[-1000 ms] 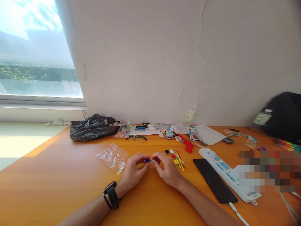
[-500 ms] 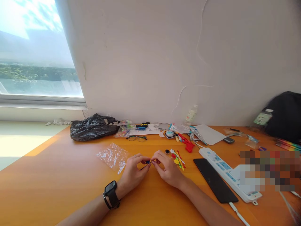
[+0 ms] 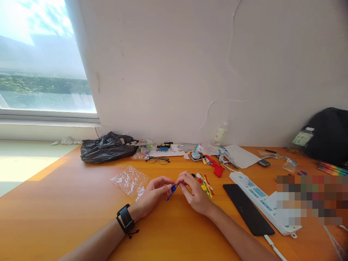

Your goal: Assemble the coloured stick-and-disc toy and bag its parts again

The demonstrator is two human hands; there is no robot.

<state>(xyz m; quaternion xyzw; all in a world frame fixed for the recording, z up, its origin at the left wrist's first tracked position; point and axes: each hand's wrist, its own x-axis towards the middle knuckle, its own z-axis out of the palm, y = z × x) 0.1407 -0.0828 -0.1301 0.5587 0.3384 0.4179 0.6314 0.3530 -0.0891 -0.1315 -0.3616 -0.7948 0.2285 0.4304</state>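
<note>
Between the fingertips of both hands is a blue toy dart (image 3: 170,195), a thin plastic stick with a round disc and a flared lower end. My left hand (image 3: 154,193) is closed at the disc, thumb and forefinger pinching it. My right hand (image 3: 194,195) pinches the dart's upper end. Just beyond the right hand lie several loose toy darts (image 3: 208,186) in white, red, yellow and green. A small black round piece (image 3: 193,175) shows partly behind the right fingers. A crumpled clear plastic bag (image 3: 129,181) lies beside the left hand.
A red toy gun (image 3: 215,166) and eyeglasses (image 3: 160,160) lie farther back. On the right are a black phone (image 3: 247,208) with a cable and a white power strip (image 3: 261,197). A black plastic bag (image 3: 108,148) sits back left, a bottle (image 3: 220,134) against the wall.
The blue dart has turned so its disc and stick now show below the fingertips. My left wrist has rotated, and its fingers have straightened somewhat. The right hand stays nearly in place.
</note>
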